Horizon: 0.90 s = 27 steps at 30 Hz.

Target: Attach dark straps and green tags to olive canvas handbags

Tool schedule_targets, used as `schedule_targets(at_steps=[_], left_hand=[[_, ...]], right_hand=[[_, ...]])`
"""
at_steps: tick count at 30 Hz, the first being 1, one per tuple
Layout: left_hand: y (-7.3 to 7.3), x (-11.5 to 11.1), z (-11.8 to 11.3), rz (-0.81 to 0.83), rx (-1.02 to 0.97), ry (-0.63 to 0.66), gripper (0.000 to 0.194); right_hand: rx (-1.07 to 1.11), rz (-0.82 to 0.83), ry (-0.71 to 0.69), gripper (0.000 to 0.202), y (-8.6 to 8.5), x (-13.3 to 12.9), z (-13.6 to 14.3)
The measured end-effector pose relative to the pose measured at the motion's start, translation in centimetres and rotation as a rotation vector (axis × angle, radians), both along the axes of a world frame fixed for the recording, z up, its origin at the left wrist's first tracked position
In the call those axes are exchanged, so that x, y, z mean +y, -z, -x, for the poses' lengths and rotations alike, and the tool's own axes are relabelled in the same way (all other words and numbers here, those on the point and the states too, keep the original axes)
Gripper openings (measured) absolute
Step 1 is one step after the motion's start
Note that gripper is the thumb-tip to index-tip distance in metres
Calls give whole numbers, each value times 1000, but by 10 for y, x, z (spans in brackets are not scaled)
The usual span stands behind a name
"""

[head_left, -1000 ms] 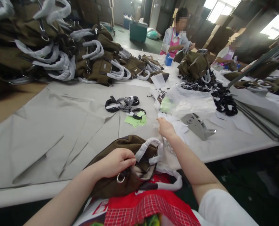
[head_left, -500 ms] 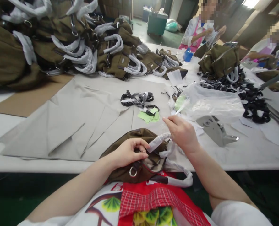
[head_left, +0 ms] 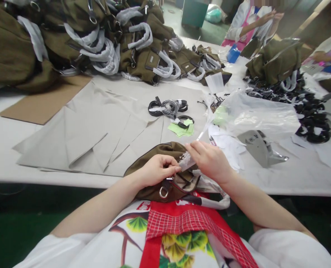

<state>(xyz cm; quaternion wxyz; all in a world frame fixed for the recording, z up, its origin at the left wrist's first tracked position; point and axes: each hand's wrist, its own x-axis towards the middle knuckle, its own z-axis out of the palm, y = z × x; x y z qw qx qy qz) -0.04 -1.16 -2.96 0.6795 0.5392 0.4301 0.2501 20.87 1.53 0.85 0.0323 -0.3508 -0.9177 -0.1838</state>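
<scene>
A brown fabric bag with dark trim lies at the table's front edge, its opening partly turned toward me and a metal D-ring hanging near it. My left hand is closed in a pinch on the end of a white-wrapped handle over the bag. Across from it, my right hand grips the other part of that wrapping, and a thin white strip shows beyond its fingertips. A second white-wrapped handle curves down at the bag's right. The fingers hide exactly where the wrapping is held.
Similar bags are heaped at the back left. Coiled black straps and green paper slips lie mid-table. A tape dispenser, clear plastic and a pile of black straps stand to the right. Co-workers are at the back right.
My right hand has come down and left, closer to my left hand, shortening the span of wrapping between them. The view has tilted down slightly.
</scene>
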Motion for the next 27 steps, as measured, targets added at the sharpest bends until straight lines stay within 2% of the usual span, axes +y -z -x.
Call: schedule_targets(at_steps=[5,7,9,11,12,13,16,17,18,19,22,25,27], left_hand=[[4,-3,3,11,7,-22,30],[4,-5,4,14,-4,-36,31],[2,-7,5,21,-10,-46,30],[0,-7,6,28,-13,-51,30],[-2,-7,6,30,-16,-52,30],[-3,-7,6,31,-20,-51,30],[-5,-7,5,35,-38,-31,33],[-5,-6,5,37,-45,-24,34],[-4,-6,5,37,-50,-18,35],[-4,-7,4,34,-51,-13,35],[0,-7,4,30,-55,-8,34],[4,-6,9,34,-72,20,30],[5,-4,15,-36,-64,78,26]], right_hand=[[74,-11,328,31,10,49,-42],[140,-1,488,40,12,65,-60],[289,-26,618,50,7,70,-72],[543,14,682,40,-4,62,-73],[677,129,680,32,-10,54,-69],[792,320,656,29,-15,44,-63],[1000,1061,482,44,-25,15,-35],[1069,1220,423,51,-25,9,-24],[1157,1300,384,55,-24,6,-13],[1257,1316,364,56,-22,4,-4],[1453,1212,351,41,-13,5,14],[1429,1068,318,36,-12,0,17],[1341,976,300,35,-16,-10,13]])
